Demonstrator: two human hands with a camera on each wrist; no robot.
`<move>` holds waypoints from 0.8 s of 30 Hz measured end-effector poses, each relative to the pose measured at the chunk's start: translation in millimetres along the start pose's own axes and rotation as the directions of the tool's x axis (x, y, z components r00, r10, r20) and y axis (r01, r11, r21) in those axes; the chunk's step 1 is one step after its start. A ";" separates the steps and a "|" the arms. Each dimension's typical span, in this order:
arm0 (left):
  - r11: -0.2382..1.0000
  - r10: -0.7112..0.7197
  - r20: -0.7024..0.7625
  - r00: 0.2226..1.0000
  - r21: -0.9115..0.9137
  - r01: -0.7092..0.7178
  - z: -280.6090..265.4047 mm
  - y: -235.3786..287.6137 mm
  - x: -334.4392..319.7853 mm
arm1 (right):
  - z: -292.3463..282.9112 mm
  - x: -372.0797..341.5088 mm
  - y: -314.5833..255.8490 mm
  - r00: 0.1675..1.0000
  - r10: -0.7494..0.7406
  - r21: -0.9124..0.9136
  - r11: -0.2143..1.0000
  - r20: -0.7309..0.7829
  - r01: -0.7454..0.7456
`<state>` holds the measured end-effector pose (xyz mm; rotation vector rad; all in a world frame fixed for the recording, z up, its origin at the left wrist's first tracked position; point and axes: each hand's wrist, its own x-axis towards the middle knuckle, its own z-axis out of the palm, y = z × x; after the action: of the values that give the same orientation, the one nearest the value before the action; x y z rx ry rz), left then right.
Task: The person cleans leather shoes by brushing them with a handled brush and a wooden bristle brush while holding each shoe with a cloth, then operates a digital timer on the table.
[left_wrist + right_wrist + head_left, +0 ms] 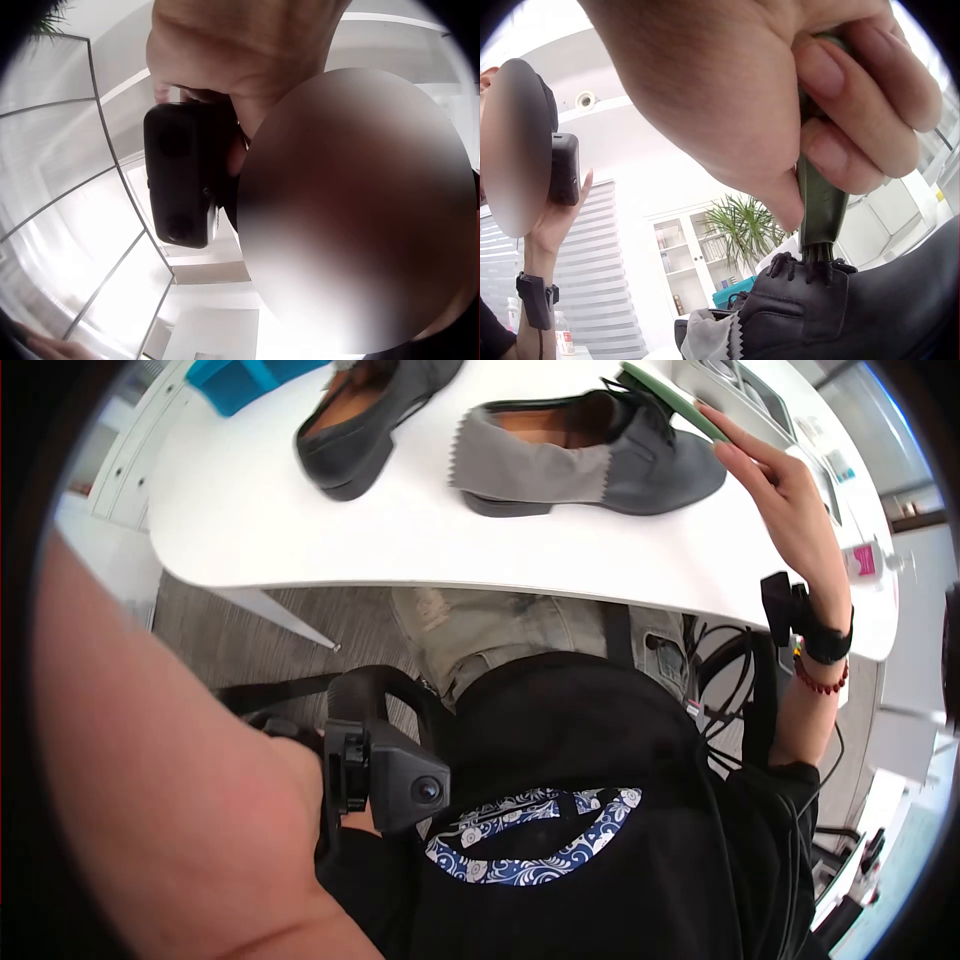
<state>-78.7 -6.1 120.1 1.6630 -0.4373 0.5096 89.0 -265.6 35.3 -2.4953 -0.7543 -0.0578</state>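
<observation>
My right hand (795,500) grips a green-handled brush (821,206). In the right wrist view its dark bristles (817,251) meet the laces of a black leather shoe (665,470). A grey cloth with a zigzag edge (540,465) drapes over the heel and near side of that shoe. My left hand (555,225) is raised beside the head and holds a black box-shaped camera (180,176); part of its fingers is hidden behind the device. The left arm (180,760) looms large and close in the head view.
A second black shoe (350,450) stands to the left on the white table (330,545). Beyond it is a blue bin (235,385). At the right are a pale tray (710,390) and a bottle with a pink label (862,560). Black cables (725,670) hang below the table's front edge.
</observation>
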 end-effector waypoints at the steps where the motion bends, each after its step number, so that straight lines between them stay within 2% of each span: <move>1: 1.000 -0.007 -0.013 1.000 0.026 0.007 -6.8 3.7 -4.0 | 3.8 2.0 2.2 1.000 -0.001 0.012 1.000 -0.012 0.001; 4: 0.998 -0.046 0.000 0.999 0.049 0.046 -11.7 11.3 -7.9 | 1.8 6.7 2.0 1.000 -0.001 0.024 1.000 -0.001 0.001; 12: 0.996 -0.078 0.163 0.984 -0.022 0.083 3.2 12.5 7.1 | 1.0 3.5 1.5 0.999 -0.029 0.016 0.999 -0.026 0.029; 17: 0.992 -0.126 0.206 0.970 0.011 0.127 -0.4 17.1 10.9 | 5.1 3.7 -5.1 0.999 0.027 0.036 0.999 0.038 -0.028; 19: 0.996 -0.076 0.302 0.950 -0.018 0.085 -12.5 24.0 6.5 | -2.5 0.8 -12.1 0.996 0.078 0.009 0.997 0.038 -0.079; 20: 0.997 -0.041 0.357 0.933 -0.041 0.059 -20.7 27.7 0.2 | -0.1 -0.2 -7.4 1.000 -0.025 0.035 0.999 -0.012 0.025; 21: 0.997 -0.004 0.418 0.908 -0.064 0.034 -29.4 31.0 -3.6 | 2.2 2.7 8.2 0.997 -0.056 0.045 0.997 -0.050 0.058; 22: 0.996 0.030 0.473 0.881 -0.087 0.013 -37.7 31.3 -9.2 | -4.4 0.2 -4.2 1.000 0.013 0.006 1.000 -0.004 -0.013; 24: 0.994 0.070 0.566 0.822 -0.112 -0.007 -42.6 31.6 -10.5 | -11.0 -1.5 -13.8 1.000 0.010 -0.027 1.000 0.003 -0.010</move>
<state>-108.5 31.3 145.3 1.6884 -0.9234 -0.0040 81.6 -262.1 51.1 -2.5252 -0.7473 -0.0612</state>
